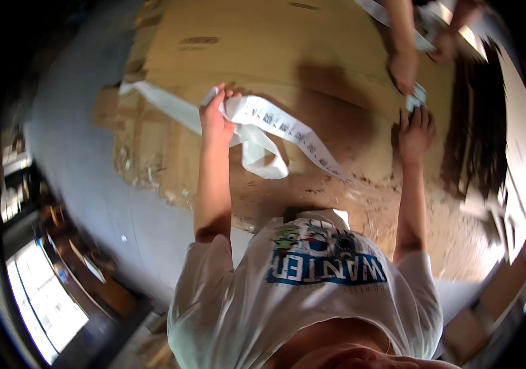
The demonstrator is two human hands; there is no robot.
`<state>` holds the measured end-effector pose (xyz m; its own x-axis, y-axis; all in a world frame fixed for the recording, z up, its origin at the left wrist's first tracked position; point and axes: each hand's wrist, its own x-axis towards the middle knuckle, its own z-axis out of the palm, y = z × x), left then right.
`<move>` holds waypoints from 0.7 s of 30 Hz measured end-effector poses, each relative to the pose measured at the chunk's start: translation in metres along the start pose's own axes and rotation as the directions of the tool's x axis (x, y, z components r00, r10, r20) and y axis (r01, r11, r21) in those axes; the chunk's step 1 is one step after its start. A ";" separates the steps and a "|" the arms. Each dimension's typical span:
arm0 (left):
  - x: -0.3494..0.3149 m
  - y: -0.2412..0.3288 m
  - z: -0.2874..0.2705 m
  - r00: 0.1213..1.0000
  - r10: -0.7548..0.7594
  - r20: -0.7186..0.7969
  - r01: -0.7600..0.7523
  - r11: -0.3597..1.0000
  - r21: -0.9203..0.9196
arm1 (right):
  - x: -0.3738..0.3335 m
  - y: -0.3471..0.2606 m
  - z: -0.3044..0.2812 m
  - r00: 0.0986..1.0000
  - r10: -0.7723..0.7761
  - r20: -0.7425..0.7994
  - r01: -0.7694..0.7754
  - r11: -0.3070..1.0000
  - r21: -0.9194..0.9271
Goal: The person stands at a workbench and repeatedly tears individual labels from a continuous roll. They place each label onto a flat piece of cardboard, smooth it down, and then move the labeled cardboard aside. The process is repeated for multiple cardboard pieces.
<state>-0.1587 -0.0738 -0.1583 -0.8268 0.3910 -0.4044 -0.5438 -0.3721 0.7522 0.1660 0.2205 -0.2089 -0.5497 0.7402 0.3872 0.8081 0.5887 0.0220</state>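
Note:
My left hand is raised over a brown cardboard sheet and grips a long white paper strip with dark printed marks; the strip loops down and trails both left and right. My right hand reaches forward with fingers spread, its fingertips at a small crumpled white piece. Whether it grips that piece I cannot tell. Another person's hand comes from the top and touches the same small piece.
The cardboard lies on a grey floor. Torn brown paper and scraps are spread below my hands. Dark shelving and a bright window are at the left. More boxes sit at the right.

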 end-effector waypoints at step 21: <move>0.306 0.184 -0.212 0.769 0.341 0.542 -0.069 -0.797 0.600 | -0.004 0.075 0.023 0.973 0.200 0.118 -0.203 0.979 0.015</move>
<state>-0.5425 -0.2007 -0.2538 -0.7428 0.6298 0.2272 0.5771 0.7743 -0.2597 0.2238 0.2696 -0.2297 -0.3982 0.8760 0.2721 0.8995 0.4310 -0.0712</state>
